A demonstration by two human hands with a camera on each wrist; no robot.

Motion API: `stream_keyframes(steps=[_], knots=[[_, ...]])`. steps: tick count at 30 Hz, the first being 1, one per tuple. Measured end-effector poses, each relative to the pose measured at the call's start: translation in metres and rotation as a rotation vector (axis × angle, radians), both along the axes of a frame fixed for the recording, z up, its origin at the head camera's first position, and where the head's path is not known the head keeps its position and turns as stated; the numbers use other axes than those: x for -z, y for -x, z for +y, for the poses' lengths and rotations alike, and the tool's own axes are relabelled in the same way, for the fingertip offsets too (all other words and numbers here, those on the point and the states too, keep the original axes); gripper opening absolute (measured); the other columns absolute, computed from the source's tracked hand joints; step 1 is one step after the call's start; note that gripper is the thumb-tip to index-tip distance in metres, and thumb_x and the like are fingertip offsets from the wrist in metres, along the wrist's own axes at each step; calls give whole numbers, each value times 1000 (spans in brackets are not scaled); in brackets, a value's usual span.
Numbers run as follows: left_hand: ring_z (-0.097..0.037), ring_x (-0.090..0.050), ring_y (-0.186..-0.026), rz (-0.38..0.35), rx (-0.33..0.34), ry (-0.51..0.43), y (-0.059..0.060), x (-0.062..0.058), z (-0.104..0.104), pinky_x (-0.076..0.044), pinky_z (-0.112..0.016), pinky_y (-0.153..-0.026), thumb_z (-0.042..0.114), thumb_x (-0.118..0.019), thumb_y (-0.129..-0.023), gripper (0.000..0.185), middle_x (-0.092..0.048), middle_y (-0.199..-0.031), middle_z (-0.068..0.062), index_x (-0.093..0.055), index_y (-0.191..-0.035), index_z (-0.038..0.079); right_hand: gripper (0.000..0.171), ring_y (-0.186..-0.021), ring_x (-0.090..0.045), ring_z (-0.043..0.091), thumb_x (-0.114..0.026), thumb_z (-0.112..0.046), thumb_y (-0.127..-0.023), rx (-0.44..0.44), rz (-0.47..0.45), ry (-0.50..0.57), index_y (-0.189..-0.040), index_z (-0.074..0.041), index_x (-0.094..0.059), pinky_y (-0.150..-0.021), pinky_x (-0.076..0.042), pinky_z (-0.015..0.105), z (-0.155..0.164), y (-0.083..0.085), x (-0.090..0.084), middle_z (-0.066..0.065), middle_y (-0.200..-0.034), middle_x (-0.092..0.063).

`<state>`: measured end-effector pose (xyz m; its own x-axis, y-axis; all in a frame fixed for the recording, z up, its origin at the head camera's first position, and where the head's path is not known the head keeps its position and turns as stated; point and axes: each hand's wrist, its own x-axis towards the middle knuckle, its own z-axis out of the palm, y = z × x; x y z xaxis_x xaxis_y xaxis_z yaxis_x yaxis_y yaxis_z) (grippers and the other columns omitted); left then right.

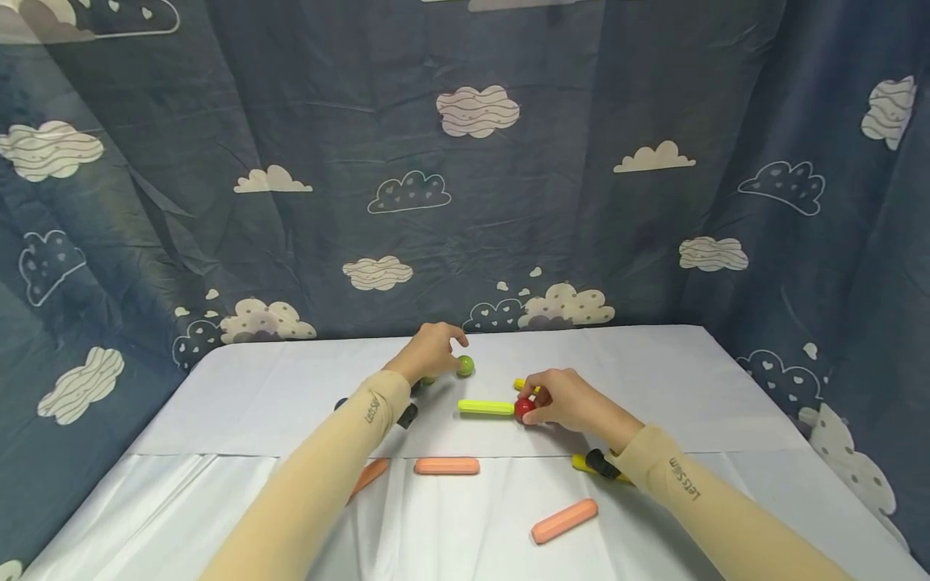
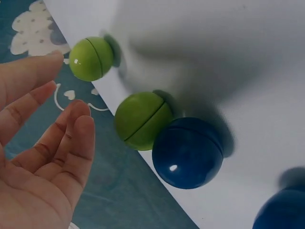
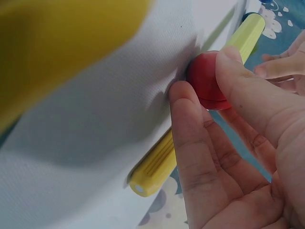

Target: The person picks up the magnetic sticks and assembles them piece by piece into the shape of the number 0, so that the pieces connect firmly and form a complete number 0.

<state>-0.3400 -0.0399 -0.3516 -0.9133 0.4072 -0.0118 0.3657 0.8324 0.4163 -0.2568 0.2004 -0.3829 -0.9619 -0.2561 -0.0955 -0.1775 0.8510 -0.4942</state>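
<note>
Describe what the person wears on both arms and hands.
Both forearms wear snug beige sleeves, left sleeve and right sleeve, each printed near the wrist with dark lettering that seems to read "LetsSlim". The left hand and right hand are bare, with no gloves or rings visible.

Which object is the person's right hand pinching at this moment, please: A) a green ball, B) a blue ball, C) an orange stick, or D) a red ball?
D: the right hand pinches the red ball at the end of the yellow-green stick.
</note>
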Motion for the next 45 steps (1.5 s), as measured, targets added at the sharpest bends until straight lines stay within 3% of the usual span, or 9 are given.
stream_keyframes(steps=[6,13,24,32,39,45], knots=[[-28,-70,-116,-36,-24,-6,6,4,3,-56,-47,-107,15,-81,-95,42,-71,-135,-17,-72,-136,10,30,-86,-59,18,-92,-18,-85,-2,2,-2,-111,-12,-78,-79,-56,31,0,0,-1,2,-94,-71],[-36,-53,-149,-44,-42,-6,11,6,6,-43,-53,-124,18,-84,-93,47,-59,-157,-15,-72,-138,11,31,-87,-59,18,-92,-19,-86,2,-1,-5,-112,-12,-78,-79,-57,31,-2,2,-3,3,-94,-70],[-37,-53,-148,-64,-51,-29,14,11,4,-44,-54,-122,18,-83,-93,39,-62,-153,-16,-76,-131,10,29,-87,-60,18,-92,-17,-85,3,-6,6,-111,-12,-78,-80,-58,31,-2,2,-3,3,-94,-71],[-36,-58,-142,-60,-51,-30,12,13,6,-45,-54,-121,16,-83,-92,32,-65,-149,-17,-80,-124,11,29,-86,-60,17,-92,-16,-85,3,4,-1,-111,-11,-78,-81,-57,31,-2,1,-1,2,-94,-71],[-27,-71,-109,-38,-27,-43,11,15,8,-55,-48,-109,13,-83,-91,32,-75,-128,-16,-80,-123,9,25,-85,-60,17,-91,-16,-87,-15,21,18,-108,-12,-78,-80,-55,32,0,-1,-1,2,-91,-71],[-23,-73,-102,-34,1,-44,9,13,7,-59,-42,-99,13,-84,-92,31,-78,-119,-12,-80,-122,9,27,-85,-59,17,-91,-17,-86,-6,9,14,-109,-11,-78,-80,-55,32,1,-1,0,2,-91,-70]])
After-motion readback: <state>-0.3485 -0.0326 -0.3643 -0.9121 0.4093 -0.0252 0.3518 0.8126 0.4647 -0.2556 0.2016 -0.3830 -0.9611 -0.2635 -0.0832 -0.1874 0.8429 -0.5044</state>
